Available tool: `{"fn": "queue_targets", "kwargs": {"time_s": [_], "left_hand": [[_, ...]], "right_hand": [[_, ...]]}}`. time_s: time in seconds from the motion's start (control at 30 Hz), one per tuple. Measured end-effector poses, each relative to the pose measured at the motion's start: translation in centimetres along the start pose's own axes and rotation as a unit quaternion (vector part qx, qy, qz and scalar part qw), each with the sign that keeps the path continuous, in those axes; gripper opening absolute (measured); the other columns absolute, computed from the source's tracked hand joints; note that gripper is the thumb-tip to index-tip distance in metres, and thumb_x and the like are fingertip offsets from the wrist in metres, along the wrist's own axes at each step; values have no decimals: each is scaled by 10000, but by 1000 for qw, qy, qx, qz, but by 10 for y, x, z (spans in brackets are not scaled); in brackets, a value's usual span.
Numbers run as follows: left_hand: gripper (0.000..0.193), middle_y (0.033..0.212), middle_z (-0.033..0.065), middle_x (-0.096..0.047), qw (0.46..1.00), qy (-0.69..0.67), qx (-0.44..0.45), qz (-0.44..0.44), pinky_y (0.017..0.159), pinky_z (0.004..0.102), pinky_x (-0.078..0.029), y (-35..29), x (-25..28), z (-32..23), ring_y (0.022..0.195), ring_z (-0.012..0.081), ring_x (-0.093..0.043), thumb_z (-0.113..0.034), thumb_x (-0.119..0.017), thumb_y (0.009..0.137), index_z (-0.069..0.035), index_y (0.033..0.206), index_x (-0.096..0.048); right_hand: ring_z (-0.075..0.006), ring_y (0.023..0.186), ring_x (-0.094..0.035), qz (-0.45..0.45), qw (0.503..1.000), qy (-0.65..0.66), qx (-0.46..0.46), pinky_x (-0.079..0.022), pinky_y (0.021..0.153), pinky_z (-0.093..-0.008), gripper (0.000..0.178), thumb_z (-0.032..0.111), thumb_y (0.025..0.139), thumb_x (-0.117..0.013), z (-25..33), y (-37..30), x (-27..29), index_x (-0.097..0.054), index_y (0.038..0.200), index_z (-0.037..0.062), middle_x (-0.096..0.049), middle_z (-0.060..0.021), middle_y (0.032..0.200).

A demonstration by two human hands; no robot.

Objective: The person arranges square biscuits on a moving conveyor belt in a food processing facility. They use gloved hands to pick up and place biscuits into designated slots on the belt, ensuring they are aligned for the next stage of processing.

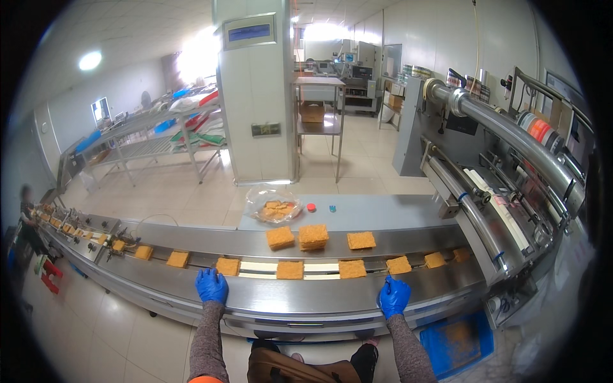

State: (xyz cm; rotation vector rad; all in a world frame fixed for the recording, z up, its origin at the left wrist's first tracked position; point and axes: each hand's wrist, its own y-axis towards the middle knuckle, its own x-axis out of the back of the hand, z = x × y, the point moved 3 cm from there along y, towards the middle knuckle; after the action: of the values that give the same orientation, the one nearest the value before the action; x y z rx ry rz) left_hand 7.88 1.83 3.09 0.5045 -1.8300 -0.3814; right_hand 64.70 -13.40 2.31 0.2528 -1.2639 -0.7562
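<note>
My left hand (211, 285), in a blue glove, rests on the steel front ledge of the conveyor with its fingers apart and nothing in them. Just beyond its fingertips, a square orange-brown crumbly slab (228, 266) lies on the conveyor. My right hand (394, 296), also gloved in blue, rests farther right on the same ledge. Its fingers are curled in, and no held thing shows. Directly beyond it lies a second slab (398, 265). Between my hands, two slabs (290, 270) (352, 269) sit spaced out along the conveyor channel.
Stacked slabs (313, 237) stand on the steel deck behind the channel. Beyond them are a clear plastic bag (274, 204) of slab pieces and a red cap (311, 207). A roller machine (472, 191) rises at right. A blue tray (457, 343) sits low at right. A person (29, 210) stands far left.
</note>
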Motion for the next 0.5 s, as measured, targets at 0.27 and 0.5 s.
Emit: {"fn": "queue_targets", "kwargs": {"time_s": [0.27, 0.5], "left_hand": [[291, 1170, 188, -662, 1000, -4, -2, 3, 1052, 521, -403, 2, 3, -2, 1237, 429, -523, -218, -606, 888, -15, 1074, -698], [261, 1132, 187, -669, 1000, 0, 0, 11, 1035, 512, -417, 2, 4, -4, 1197, 418, -545, -217, -620, 880, -26, 1036, -707]], "right_hand": [[-353, 762, -583, -21, 1000, 0, 2, -428, 703, -489, 202, 165, 852, -616, 5, -1, 5, -737, 997, 95, -594, -154, 757], [-359, 717, -573, -36, 999, -5, 21, -420, 678, -491, 120, 140, 851, -629, 6, 1, 7, -722, 917, 102, -590, -144, 710]]}}
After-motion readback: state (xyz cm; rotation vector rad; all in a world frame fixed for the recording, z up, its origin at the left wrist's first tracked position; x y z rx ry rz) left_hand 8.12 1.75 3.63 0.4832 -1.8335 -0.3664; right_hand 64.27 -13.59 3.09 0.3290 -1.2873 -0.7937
